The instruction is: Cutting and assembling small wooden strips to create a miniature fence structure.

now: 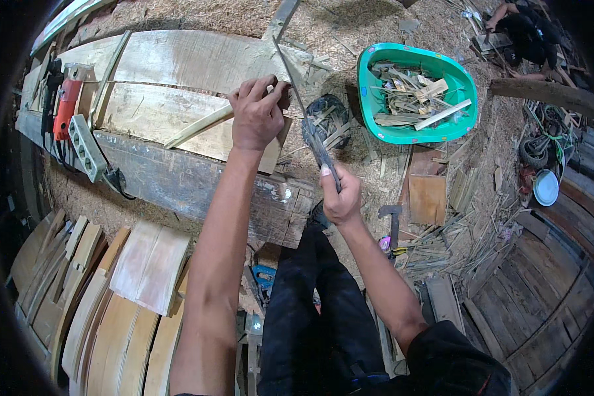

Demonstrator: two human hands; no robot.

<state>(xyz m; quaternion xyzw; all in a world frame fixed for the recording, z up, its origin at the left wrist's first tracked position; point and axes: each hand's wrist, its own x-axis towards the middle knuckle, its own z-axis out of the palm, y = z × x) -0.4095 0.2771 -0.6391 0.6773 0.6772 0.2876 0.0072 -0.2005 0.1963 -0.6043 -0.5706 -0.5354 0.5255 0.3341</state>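
My left hand (257, 115) is closed on a wooden piece at the right end of pale curved boards (165, 53), which lie on a weathered thick plank (198, 185); its fingertips are partly hidden. A thin pale strip (191, 129) runs leftward from under that hand. My right hand (340, 198) grips a long dark machete (300, 109), its blade angled up and forward, just right of the left hand. Beside the blade is my dark-shod foot (325, 112), with wood slivers on it.
A green tub (468, 92) holds offcuts. A red power tool (67, 109) and power strip (86, 148) sit left. Curved boards (138, 330) stand lower left. A hammer-like tool (391, 221) lies right. A co-worker (528, 33) crouches upper right, near a wooden beam (541, 92).
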